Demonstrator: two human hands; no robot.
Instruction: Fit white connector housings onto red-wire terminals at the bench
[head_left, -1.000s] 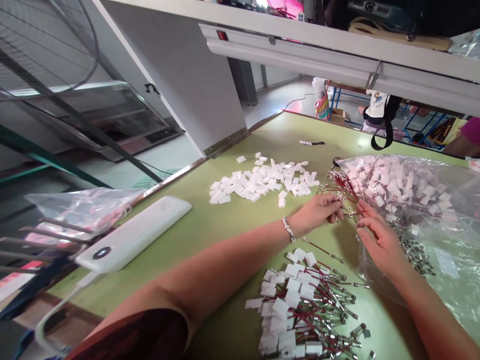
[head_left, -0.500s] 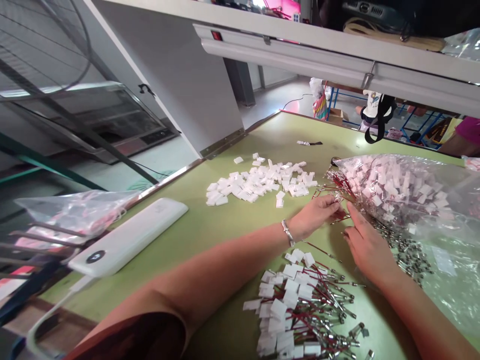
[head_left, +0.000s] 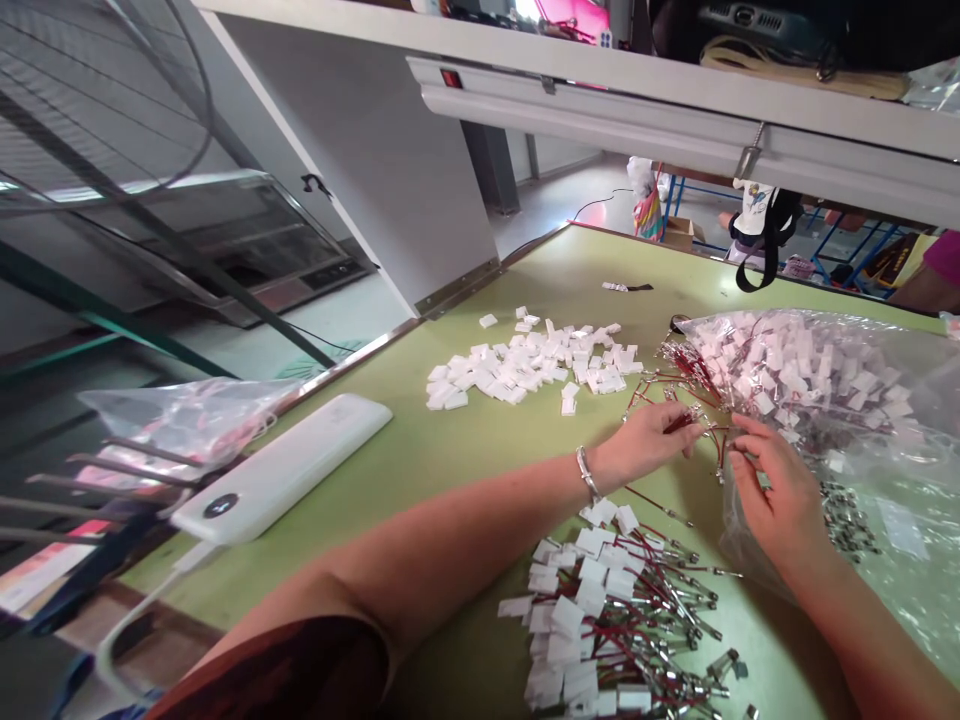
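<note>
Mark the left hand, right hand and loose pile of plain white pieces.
Left hand (head_left: 646, 442): head view, back of hand.
Right hand (head_left: 784, 490): head view, back of hand.
Pile of plain white pieces (head_left: 517, 367): head view, heap's middle.

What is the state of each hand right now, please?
Left hand: closed, holding red wires.
Right hand: fingers curved; whether holding anything cannot be told.

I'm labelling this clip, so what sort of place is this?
Probably a small-parts workshop or factory: the green workbench, a heap of white pieces and a pile of red-corded parts suggest it.
</note>
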